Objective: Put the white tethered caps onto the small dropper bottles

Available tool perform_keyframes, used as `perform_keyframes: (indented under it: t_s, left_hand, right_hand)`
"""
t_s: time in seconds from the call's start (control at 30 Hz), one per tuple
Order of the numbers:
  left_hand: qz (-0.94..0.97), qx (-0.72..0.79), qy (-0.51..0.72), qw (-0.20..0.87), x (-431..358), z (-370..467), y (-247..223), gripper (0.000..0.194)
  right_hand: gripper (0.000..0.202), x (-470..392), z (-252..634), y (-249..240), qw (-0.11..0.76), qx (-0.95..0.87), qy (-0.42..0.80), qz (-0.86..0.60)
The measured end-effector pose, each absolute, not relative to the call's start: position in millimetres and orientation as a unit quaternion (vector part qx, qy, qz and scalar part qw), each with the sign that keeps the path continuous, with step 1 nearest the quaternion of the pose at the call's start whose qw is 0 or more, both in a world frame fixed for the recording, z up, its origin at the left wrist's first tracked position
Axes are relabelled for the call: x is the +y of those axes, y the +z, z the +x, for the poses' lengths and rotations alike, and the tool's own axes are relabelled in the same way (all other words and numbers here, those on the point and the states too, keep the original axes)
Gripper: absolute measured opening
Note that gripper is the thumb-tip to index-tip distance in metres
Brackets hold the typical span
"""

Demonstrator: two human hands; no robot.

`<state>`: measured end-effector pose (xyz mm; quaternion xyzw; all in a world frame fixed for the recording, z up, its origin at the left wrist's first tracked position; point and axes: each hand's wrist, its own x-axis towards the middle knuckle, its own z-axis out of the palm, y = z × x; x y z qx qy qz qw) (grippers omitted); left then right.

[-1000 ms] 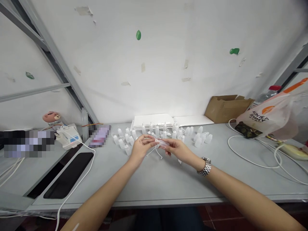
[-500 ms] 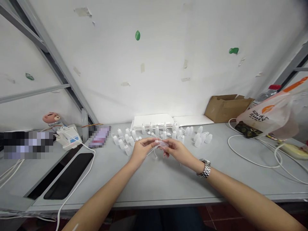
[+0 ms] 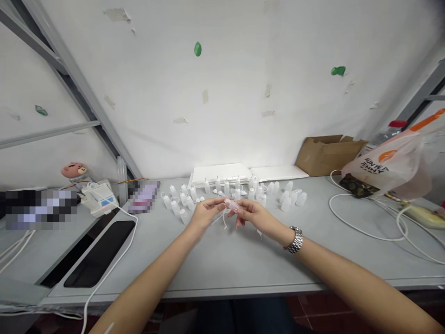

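Note:
My left hand (image 3: 207, 213) and my right hand (image 3: 253, 214) meet above the grey table (image 3: 222, 264). Between their fingertips is a small translucent plastic bottle (image 3: 233, 205), pinched by the left at its left end and wrapped by the right fingers. Thin white strips (image 3: 225, 220) dangle below the left fingertips. Just behind the hands stand several small translucent bottles with needle-like tips (image 3: 226, 187). More bottles without visible tips (image 3: 286, 204) lie or stand to the right of them.
White sheets (image 3: 222, 173) and an open cardboard box (image 3: 328, 155) are at the wall. A plastic bag (image 3: 385, 162) and looped white cables (image 3: 361, 239) occupy the right. Leftward are a phone (image 3: 144, 196), a black pad (image 3: 100, 253), a power strip (image 3: 99, 198) and a pink figure (image 3: 73, 170).
The held bottle has tilted slightly, its left end clearer between the fingertips. Both hands remain almost in the same place, and the view has shifted a little.

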<state>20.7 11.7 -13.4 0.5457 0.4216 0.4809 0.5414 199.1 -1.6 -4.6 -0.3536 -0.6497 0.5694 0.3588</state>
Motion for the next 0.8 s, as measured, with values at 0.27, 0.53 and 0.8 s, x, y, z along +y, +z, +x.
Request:
perform_keyframes:
  t_s: [0.27, 0.53, 0.8]
  left_hand:
    - [0.679, 0.552, 0.43, 0.222, 19, 13, -30, 0.033]
    - [0.799, 0.536, 0.274, -0.016, 46, 15, -46, 0.036]
    - [0.754, 0.618, 0.221, -0.041, 63, 30, -34, 0.029]
  right_hand:
    - [0.026, 4, 211, -2, 0.418, -0.617, 0.595, -0.3]
    - [0.023, 12, 224, 7, 0.474, -0.588, 0.582, -0.302]
    - [0.022, 13, 222, 0, 0.47, -0.578, 0.599, -0.292]
